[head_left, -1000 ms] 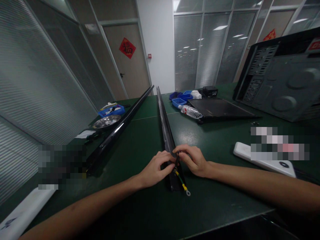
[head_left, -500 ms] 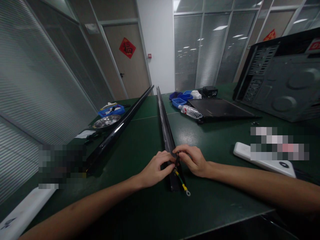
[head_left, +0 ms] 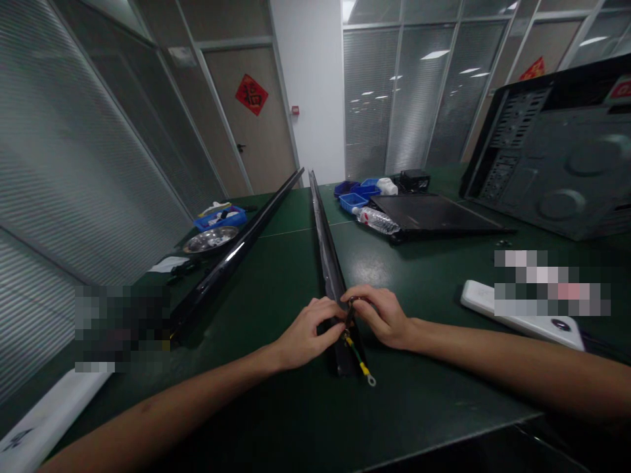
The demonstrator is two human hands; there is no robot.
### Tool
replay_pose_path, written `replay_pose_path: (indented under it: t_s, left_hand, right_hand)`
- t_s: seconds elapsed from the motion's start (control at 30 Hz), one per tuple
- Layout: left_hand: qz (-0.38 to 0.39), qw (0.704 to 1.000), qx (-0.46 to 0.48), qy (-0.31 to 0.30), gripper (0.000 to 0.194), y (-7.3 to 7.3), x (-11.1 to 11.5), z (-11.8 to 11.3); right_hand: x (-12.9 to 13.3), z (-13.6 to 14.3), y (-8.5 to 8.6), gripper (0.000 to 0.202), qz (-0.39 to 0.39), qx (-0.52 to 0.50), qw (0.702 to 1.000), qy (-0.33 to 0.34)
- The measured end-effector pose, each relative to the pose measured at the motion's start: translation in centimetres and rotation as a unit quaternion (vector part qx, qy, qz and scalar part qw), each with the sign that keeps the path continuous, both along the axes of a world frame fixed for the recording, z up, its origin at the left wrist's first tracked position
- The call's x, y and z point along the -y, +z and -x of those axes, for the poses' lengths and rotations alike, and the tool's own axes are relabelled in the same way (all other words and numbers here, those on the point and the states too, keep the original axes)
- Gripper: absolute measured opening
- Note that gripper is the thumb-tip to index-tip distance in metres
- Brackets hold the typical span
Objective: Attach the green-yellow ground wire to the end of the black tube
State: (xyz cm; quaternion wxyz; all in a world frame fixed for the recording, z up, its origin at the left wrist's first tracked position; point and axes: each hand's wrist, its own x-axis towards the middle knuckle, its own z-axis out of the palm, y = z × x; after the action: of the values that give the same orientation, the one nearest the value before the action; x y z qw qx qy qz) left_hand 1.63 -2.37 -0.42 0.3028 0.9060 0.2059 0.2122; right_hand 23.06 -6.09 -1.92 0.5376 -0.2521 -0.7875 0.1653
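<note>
My left hand (head_left: 308, 334) and my right hand (head_left: 382, 316) meet over the near end of a long black channel-shaped strip (head_left: 329, 253). Between their fingertips stands a small dark metal piece (head_left: 350, 316), too small to name, and both hands pinch it. Just below my left thumb is the upper end of a short yellow-green wire (head_left: 359, 357). A ring terminal at the wire's lower end hangs past the strip's near end. The fingertips partly hide where wire and metal piece meet.
Left of the strip lies a second long black strip (head_left: 246, 240), with a metal dish (head_left: 211, 240) and a blue tray (head_left: 234, 217) beyond it. On the right are a plastic bottle (head_left: 377, 221), a flat black panel (head_left: 438, 215), a white device (head_left: 522, 315) and a computer case (head_left: 557, 157).
</note>
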Motion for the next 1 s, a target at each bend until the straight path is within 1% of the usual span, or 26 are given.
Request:
replay_pose_path:
  t_s: [0.23,0.5,0.77,1.0]
  left_hand:
    - [0.007,1.000,-0.002,0.009,0.009,0.31,0.17,-0.05]
    - [0.007,1.000,-0.002,0.007,0.009,0.13,0.02,-0.03]
    - [0.011,1.000,-0.006,0.007,0.009,0.43,0.16,-0.04]
    - [0.008,1.000,-0.002,0.004,0.009,0.28,0.06,-0.04]
  right_hand:
    - [0.01,-0.09,0.00,0.020,0.012,0.000,1.000,0.002]
    - [-0.04,-0.13,-0.07,0.019,0.008,0.003,1.000,0.003]
    - [-0.02,-0.11,0.01,0.020,0.008,0.004,1.000,0.003]
    - [-0.11,-0.10,-0.30,0.020,0.011,0.003,1.000,-0.001]
